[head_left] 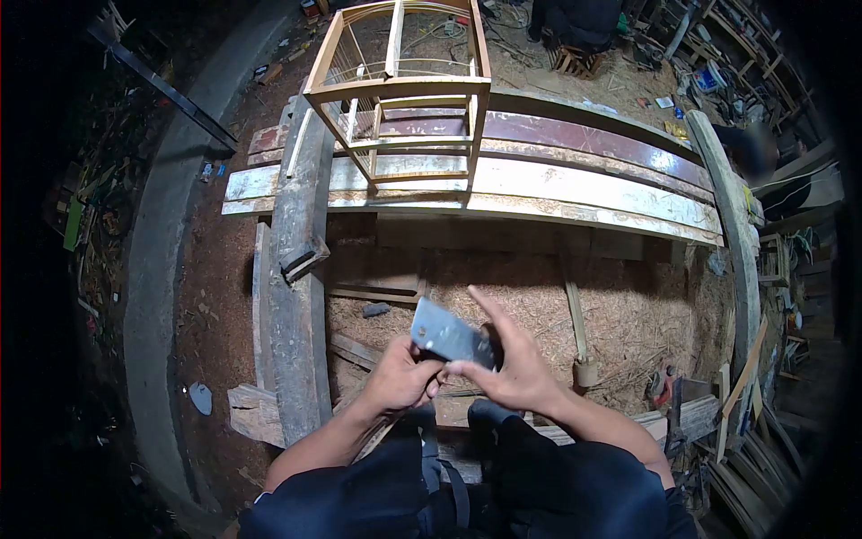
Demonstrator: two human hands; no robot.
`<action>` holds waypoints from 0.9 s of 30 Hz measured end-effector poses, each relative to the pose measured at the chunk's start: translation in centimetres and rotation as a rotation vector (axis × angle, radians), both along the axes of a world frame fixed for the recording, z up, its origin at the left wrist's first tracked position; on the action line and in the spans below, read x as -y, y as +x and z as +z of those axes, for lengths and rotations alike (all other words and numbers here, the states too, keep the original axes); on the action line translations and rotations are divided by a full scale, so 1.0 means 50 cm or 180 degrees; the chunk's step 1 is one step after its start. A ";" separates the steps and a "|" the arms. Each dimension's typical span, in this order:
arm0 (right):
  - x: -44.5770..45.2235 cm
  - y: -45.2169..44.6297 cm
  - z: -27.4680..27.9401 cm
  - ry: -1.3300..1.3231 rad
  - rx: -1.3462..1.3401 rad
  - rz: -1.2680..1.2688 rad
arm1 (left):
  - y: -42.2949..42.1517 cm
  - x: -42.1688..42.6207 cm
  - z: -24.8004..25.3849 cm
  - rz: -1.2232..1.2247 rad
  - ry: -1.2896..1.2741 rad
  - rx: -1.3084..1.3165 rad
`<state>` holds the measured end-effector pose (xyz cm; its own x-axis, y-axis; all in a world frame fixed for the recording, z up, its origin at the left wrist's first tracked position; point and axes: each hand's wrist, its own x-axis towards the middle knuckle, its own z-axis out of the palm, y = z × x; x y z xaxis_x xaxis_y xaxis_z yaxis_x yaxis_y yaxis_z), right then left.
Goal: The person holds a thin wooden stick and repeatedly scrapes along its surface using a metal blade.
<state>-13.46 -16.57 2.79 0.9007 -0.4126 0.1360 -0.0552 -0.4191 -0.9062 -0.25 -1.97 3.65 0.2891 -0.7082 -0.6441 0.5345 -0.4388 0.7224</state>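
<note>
Between my two hands is a flat, grey-blue rectangular piece [442,329] with a small brownish round spot near its left end and a dark right end. It is tilted, and I cannot make out its exact kind. My left hand [401,377] is closed at its lower left edge, fingers curled under. At the dark right end my right hand [518,370] grips with the thumb along the lower edge, while the index finger points up and away. Part of the right fingers is hidden behind the piece.
A slatted wooden frame [395,90] stands on long planks [557,186] across the bench. Heavy beams flank me at left [301,234] and right [736,234]. A long-handled wooden block [585,372] and shavings lie below. Another person [582,20] is at the back.
</note>
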 end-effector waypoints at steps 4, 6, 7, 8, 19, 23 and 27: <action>-0.003 -0.006 0.008 0.0729 -0.0425 0.0079 | 0.012 -0.007 -0.026 -0.0200 -0.0014 0.0110; -0.003 -0.009 0.002 0.0587 -0.0345 0.0053 | 0.010 -0.004 -0.020 -0.0300 -0.0085 0.0073; -0.003 -0.010 0.000 0.0446 -0.0263 0.0029 | 0.004 -0.002 -0.002 -0.0137 -0.0076 0.0122; -0.009 -0.011 0.006 0.0719 -0.0317 0.0232 | 0.000 -0.002 0.007 0.0024 -0.0061 0.0170; 0.007 -0.010 0.035 0.0869 -0.1000 0.0001 | 0.013 -0.009 -0.030 -0.0398 -0.0317 0.0181; -0.016 -0.017 0.006 0.0723 -0.0254 0.0253 | 0.004 -0.003 0.003 -0.0129 -0.0298 0.0197; 0.003 -0.015 0.020 0.0890 -0.0904 0.0077 | 0.009 -0.010 -0.021 -0.0428 -0.0467 0.0205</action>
